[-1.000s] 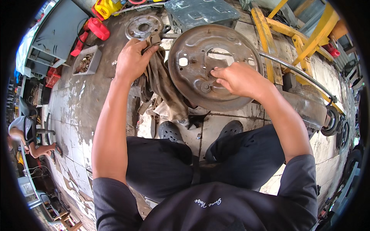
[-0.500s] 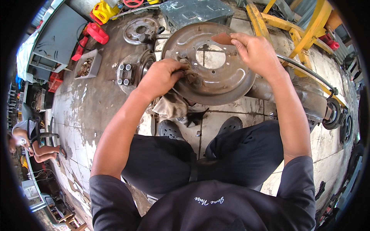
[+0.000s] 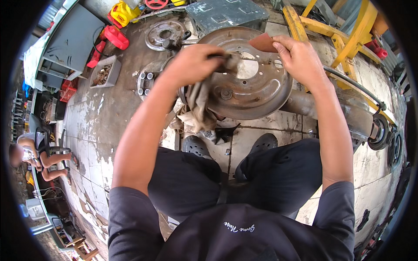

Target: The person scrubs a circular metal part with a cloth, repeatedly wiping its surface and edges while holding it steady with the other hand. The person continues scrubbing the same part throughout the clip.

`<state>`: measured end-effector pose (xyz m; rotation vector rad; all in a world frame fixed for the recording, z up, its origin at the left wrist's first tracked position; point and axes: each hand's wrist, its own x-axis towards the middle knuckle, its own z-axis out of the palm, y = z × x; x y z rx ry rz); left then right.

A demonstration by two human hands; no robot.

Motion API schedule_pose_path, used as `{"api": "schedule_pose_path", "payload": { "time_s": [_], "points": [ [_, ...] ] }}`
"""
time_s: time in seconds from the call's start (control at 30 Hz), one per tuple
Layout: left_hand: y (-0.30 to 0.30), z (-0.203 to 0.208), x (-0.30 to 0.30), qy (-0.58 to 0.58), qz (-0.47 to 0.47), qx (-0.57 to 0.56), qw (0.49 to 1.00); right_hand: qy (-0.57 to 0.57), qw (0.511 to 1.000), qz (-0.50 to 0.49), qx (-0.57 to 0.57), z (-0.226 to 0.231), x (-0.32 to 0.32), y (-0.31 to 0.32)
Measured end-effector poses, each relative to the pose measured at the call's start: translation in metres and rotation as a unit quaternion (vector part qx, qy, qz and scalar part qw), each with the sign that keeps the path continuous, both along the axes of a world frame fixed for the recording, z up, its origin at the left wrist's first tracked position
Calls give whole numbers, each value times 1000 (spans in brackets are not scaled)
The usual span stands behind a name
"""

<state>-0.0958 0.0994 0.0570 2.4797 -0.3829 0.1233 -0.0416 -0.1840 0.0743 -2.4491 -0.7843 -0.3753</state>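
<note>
In front of me stands a round, rusty brake backing plate (image 3: pixel 265 98) with a large centre hole and several small holes. My left hand (image 3: pixel 191 65), smeared by motion, is closed on a dirty beige rag (image 3: pixel 201 98). One end of the rag reaches over the plate beside the centre hole; the rest hangs past its left edge. A folded reddish-brown piece of sandpaper (image 3: pixel 262 43) is pinched between the thumb and fingers of my right hand (image 3: pixel 298 56), over the plate's upper right rim. Behind the plate, a thick axle tube (image 3: pixel 322 106) runs to the right.
Another round plate (image 3: pixel 164 35) lies on the floor at the back left. A dark green metal case (image 3: pixel 228 17) stands behind the work, with a yellow steel frame (image 3: pixel 344 48) at right. Farther left are a grey bin (image 3: pixel 106 71), a red jerrycan (image 3: pixel 116 37) and a seated person (image 3: pixel 37 152).
My left hand has moved up and to the right, drawing the rag up toward the centre hole. My right hand keeps its hold on the sandpaper. The whole view has shifted slightly.
</note>
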Motion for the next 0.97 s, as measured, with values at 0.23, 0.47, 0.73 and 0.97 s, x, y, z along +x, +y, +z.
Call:
{"api": "schedule_pose_path", "payload": {
  "time_s": [0.23, 0.47, 0.73, 0.97],
  "points": [
    [19, -14, -27, 76, -6, 96, 993, 11, 1000, 0, -12, -6, 7, 1],
    [-39, -20, 4, 112, -113, 121, 980, 14, 999, -13, -28, -7, 7, 3],
    [-85, -41, 15, 13, -110, 75, 991, 13, 996, -80, -39, -6, 14, -2],
    [-11, 23, -9, 20, 49, 23, 998, -34, 997, -63, -3, -14, 16, -16]
  ]
}}
